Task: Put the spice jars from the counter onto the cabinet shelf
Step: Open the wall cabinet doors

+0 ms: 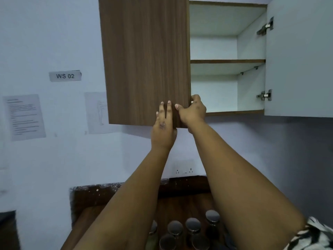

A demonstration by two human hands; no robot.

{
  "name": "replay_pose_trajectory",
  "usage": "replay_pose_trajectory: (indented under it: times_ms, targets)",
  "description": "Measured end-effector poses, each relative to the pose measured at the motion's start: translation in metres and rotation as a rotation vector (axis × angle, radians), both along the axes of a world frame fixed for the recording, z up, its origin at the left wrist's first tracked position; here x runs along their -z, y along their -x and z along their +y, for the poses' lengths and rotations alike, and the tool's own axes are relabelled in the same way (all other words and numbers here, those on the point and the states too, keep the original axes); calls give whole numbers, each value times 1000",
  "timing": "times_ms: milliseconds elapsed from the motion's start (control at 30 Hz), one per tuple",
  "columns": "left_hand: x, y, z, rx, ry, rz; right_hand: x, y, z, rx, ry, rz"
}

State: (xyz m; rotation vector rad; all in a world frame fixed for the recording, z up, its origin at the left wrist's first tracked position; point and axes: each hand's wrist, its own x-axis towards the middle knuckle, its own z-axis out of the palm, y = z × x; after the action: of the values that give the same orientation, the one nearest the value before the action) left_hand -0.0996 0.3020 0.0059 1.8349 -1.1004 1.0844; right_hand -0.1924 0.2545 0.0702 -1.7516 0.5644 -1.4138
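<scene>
Several spice jars [192,225] with round metal lids stand on the dark wooden counter [176,204] at the bottom, partly hidden by my forearms. Above, the wall cabinet has its right door [299,56] swung open, showing a middle shelf [228,61] and a bottom shelf [234,112], both bare. My left hand [164,127] lies flat on the lower corner of the left door [146,60], fingers spread. My right hand [193,112] curls around that door's right edge near its bottom.
The white wall on the left carries a "WS 02" label [65,76] and printed sheets [25,117]. A wall socket [184,171] sits just above the counter's back edge. Two metal hinges [264,95] show inside the open right door.
</scene>
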Motion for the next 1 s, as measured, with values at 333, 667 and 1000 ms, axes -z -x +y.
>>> replay_pose_trajectory:
  times_ms: [333, 667, 1000]
  targets:
    - [-9, 33, 137, 355, 78, 257, -1, 13, 149, 122, 89, 102]
    - [-14, -4, 282, 500, 339, 601, 6, -49, 304, 247, 281, 130]
    - [-13, -60, 358, 640, 267, 672, 17, -109, 371, 252, 361, 159]
